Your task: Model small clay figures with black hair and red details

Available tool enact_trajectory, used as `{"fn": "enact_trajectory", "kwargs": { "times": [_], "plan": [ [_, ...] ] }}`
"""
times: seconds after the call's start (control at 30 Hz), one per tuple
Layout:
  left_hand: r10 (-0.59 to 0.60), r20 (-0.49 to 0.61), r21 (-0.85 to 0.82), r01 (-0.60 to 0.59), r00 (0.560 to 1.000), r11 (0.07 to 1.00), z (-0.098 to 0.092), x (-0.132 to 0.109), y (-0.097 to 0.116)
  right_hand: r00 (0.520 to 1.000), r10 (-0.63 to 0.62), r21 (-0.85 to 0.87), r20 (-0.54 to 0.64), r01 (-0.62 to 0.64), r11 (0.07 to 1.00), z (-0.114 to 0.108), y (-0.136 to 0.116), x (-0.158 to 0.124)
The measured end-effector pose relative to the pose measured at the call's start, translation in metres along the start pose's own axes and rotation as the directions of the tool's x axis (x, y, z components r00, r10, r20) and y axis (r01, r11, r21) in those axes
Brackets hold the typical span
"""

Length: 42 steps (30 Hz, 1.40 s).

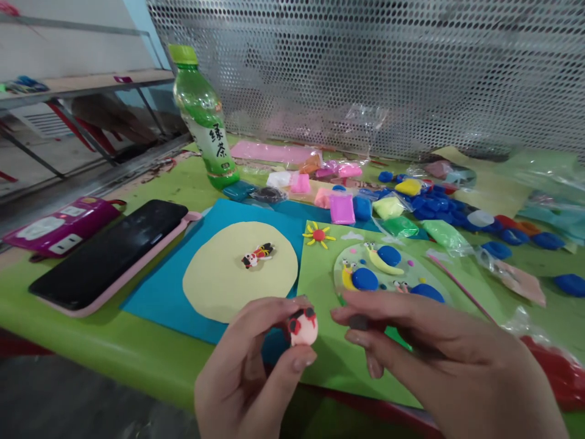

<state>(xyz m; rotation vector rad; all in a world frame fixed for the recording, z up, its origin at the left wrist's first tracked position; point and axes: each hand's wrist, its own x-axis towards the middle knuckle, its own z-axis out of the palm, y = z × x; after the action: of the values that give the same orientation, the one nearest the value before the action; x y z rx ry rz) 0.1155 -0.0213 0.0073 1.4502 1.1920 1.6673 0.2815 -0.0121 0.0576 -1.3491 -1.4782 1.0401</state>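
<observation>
Between the thumb and fingers of my left hand (256,372) is a small clay head (305,328), pale pink with red and dark pieces on top. My right hand (439,353) pinches a small dark lump of clay (359,322), held apart from the head. Behind the left hand, a tiny clay figure (258,255) lies on a cream paper circle (214,286) over a blue sheet (158,299). Beyond the right hand, a green sheet (315,280) carries yellow clay snails (384,261) with blue shells and a clay sun (319,235).
A green tea bottle (201,122) stands at the back left. Nearer are a black-screened phone (112,250) and a purple device (64,227). Bagged clay (342,208) and blue pieces (439,207) spread across the back and right. A perforated metal panel (365,67) rises behind the table.
</observation>
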Motion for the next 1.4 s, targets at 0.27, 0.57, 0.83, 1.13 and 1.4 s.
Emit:
{"fn": "enact_trajectory", "kwargs": {
  "times": [0.27, 0.57, 0.83, 1.13, 1.4],
  "plan": [
    [0.115, 0.099, 0.371, -0.144, 0.988, 0.917, -0.014, 0.007, -0.007, 0.998, -0.041, -0.163, 0.042, 0.047, 0.985, 0.002, -0.001, 0.008],
    [0.027, -0.094, 0.284, 0.001, 0.995, 0.959, -0.007, 0.009, -0.002, 0.990, -0.120, -0.036, 0.080, 0.123, 0.992, 0.005, -0.001, 0.010],
    [-0.050, -0.018, 0.170, 0.052, 0.999, 0.984, -0.005, 0.006, 0.003, 0.995, 0.098, 0.253, -0.001, -0.094, 0.963, 0.012, -0.009, 0.003],
    [-0.075, 0.018, -0.021, 0.075, 0.997, 0.997, 0.000, 0.001, 0.005, 0.986, -0.151, 0.043, 0.074, 0.148, 0.988, -0.002, -0.009, 0.011],
    [-0.027, 0.018, -0.110, 0.028, 0.999, 0.994, 0.005, 0.004, 0.005, 0.977, -0.198, -0.003, 0.074, 0.199, 0.980, -0.009, -0.003, 0.006]
  ]
}}
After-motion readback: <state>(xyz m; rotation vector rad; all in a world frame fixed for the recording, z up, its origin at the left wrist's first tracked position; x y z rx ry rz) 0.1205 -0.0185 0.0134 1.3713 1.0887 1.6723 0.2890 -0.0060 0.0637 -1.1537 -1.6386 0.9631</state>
